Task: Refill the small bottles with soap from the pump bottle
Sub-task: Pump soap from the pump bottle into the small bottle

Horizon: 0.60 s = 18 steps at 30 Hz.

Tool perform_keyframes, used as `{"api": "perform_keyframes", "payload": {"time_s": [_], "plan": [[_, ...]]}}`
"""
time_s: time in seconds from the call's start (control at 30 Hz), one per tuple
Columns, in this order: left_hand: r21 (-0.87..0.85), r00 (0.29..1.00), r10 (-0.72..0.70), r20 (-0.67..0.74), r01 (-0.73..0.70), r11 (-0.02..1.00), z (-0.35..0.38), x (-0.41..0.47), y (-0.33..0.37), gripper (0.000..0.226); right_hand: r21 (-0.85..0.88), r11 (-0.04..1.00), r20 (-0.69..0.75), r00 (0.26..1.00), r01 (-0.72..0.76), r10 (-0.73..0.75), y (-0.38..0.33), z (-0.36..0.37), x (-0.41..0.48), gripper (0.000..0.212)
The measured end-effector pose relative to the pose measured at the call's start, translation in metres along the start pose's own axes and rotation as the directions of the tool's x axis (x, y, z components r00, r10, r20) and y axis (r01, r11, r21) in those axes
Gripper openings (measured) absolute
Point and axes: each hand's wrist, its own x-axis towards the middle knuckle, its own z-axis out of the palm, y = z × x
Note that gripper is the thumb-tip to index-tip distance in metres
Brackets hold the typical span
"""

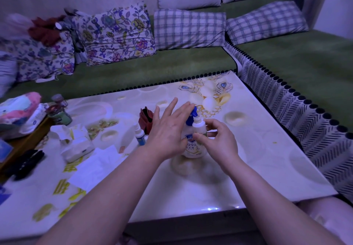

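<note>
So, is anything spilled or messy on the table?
No soap looks spilled on the table. The messy part is on the left: crumpled tissues stick out of an open pack and loose white sheets lie scattered beside it. The pump bottle and the small bottle in the right hand look upright.
</note>
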Motion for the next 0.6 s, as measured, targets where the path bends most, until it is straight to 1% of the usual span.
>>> {"api": "perform_keyframes", "payload": {"time_s": [0.2, 0.47, 0.6], "plan": [[-0.005, 1.000, 0.002, 0.013, -0.002, 1.000, 0.0010, -0.0038, -0.0005, 0.090, 0.012, 1.000, -0.005, 1.000, 0.005, -0.005, -0.0004, 0.0019, -0.0006, 0.037], [-0.018, 1.000, 0.002, -0.005, -0.002, 1.000, 0.0043, -0.0038, -0.0016, 0.091, 0.016, 1.000, -0.001, 1.000, -0.002, 0.002, 0.0004, 0.0011, 0.0000, 0.038], [0.005, 1.000, -0.004, -0.010, 0.004, 1.000, 0.0056, -0.0029, -0.0014, 0.092, 0.015, 1.000, 0.003, 1.000, 0.000, 0.000, 0.0007, 0.0006, -0.0004, 0.038]]}}
